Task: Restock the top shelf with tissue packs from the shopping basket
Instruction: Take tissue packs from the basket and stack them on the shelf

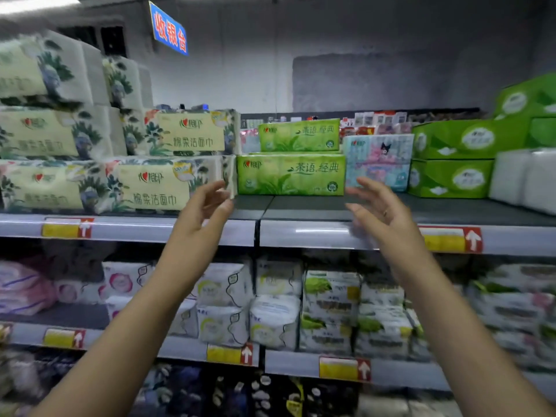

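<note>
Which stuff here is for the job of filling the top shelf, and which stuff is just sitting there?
For the job:
top shelf
green tissue pack, the lower one, between the hands
left hand, holding nothing
right hand, holding nothing

Just sitting there:
floral packs
cartoon pack
green boxes
blue sign
packs on the lower shelf

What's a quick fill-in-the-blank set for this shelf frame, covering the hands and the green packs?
1. The left hand and right hand both hold ____.
2. A smaller green pack lies ____ the larger green pack on the top shelf.
3. The white arrow on each price tag points ____.
Missing words: nothing; on top of; up.
</note>
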`<state>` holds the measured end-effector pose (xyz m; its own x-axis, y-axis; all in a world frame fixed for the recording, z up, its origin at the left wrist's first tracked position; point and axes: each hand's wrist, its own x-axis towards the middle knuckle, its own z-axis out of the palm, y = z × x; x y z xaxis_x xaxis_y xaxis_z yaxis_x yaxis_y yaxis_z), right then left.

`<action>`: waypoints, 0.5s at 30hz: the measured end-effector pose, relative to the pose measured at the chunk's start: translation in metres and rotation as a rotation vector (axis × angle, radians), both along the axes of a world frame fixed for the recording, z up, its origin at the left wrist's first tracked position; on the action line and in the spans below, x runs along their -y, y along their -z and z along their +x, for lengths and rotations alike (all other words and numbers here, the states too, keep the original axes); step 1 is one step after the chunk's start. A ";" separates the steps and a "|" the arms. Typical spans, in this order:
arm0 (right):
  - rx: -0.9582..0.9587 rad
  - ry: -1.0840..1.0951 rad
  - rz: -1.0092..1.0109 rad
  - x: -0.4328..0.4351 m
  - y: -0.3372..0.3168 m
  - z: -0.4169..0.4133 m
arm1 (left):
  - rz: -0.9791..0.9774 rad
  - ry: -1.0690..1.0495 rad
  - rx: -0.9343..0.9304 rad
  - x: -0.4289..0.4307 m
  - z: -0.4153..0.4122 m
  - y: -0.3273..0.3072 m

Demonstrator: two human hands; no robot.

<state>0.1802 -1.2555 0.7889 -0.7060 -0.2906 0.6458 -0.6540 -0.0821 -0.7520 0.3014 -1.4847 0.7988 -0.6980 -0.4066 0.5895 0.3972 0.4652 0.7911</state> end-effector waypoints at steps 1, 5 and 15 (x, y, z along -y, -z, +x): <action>0.034 -0.021 -0.010 -0.005 0.004 0.013 | 0.013 0.005 -0.006 0.003 0.006 0.003; 0.076 -0.012 -0.064 -0.014 0.011 0.056 | 0.050 0.052 -0.029 0.013 0.030 0.014; 0.185 0.123 -0.092 -0.001 0.054 0.098 | 0.182 0.159 0.003 0.030 0.054 0.058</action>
<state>0.2777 -1.2540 0.7352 -0.8410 -0.1412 0.5222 -0.5154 -0.0840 -0.8528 0.3558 -1.5146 0.7410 -0.7629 -0.3911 0.5147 0.4518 0.2469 0.8573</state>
